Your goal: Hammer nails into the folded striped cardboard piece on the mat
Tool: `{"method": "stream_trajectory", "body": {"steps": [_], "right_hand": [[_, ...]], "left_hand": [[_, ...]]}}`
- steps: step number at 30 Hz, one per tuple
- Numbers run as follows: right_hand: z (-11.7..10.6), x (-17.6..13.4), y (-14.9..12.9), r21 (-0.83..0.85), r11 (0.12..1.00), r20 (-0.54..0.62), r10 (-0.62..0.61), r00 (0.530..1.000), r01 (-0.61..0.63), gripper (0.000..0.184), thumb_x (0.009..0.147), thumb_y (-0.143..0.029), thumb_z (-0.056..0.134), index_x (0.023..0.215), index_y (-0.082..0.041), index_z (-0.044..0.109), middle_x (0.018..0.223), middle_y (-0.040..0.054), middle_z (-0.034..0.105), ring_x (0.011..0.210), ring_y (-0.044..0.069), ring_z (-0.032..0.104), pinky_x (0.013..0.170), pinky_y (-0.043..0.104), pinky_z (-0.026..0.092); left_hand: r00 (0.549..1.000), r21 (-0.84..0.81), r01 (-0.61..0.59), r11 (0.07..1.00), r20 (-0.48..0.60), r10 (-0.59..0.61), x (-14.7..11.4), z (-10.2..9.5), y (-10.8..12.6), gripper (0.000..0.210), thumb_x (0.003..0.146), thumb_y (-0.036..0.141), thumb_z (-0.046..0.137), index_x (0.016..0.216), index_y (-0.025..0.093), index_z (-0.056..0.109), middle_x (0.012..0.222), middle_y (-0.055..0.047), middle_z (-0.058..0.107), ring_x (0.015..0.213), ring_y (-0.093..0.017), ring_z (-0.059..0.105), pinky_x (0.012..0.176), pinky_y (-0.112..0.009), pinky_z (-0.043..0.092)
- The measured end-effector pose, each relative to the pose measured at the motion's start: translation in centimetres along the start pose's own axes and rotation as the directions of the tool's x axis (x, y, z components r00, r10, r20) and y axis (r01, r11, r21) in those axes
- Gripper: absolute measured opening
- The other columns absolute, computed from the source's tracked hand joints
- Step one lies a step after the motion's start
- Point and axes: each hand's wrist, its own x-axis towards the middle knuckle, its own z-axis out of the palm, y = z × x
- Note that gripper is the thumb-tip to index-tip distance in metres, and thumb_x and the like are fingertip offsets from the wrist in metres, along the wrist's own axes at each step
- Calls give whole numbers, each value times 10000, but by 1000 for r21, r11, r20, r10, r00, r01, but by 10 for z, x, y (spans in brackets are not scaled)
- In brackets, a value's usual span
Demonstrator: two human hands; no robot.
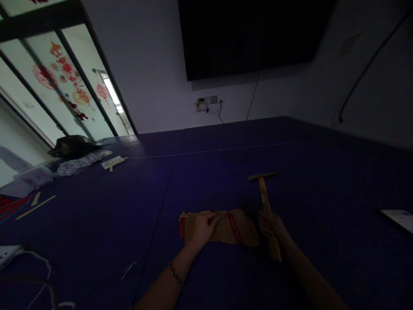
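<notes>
A torn piece of brown cardboard point(251, 230) with red printed bands lies flat on the dark blue table point(206, 275). My left hand point(204, 228) rests on its left part, thumb and fingers pinched together near the upper edge. Whatever sits in that pinch is too small and dark to make out. Just right of the cardboard, my right hand point(272, 226) is wrapped round the wooden handle of a hammer point(265, 198). The narrow metal head points away from me, and the handle's butt end shows below my fist.
Thin metal tweezers-like pieces point(130, 268) lie left of my forearm. A device with white cables point(48, 267) sits at the left edge, a flat tablet-like device point(400, 218) at the right. Farther left are a dark bag point(74, 146) and pale strips point(36, 207).
</notes>
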Motion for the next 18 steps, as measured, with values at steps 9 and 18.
{"method": "stream_trajectory", "body": {"steps": [9, 18], "right_hand": [[3, -1, -1, -7, 1000, -5, -6, 1000, 6, 391, 474, -398, 705, 495, -206, 366, 271, -111, 313, 172, 42, 251, 188, 181, 236], [4, -2, -2, -37, 999, -15, -16, 1000, 16, 396, 492, -400, 686, 491, -209, 339, 266, -113, 302, 171, 40, 254, 194, 173, 221]], "left_hand": [[1000, 24, -11, 1000, 3, 11, 0, -1, 1, 159, 754, 201, 508, 725, 163, 660, 734, -48, 653, 710, -159, 573, 705, -281, 420], [1000, -9, -11, 1000, -18, 11, 1, 0, -3, 116, 707, 164, 553, 685, 145, 666, 738, -51, 633, 717, -147, 566, 697, -268, 433]]}}
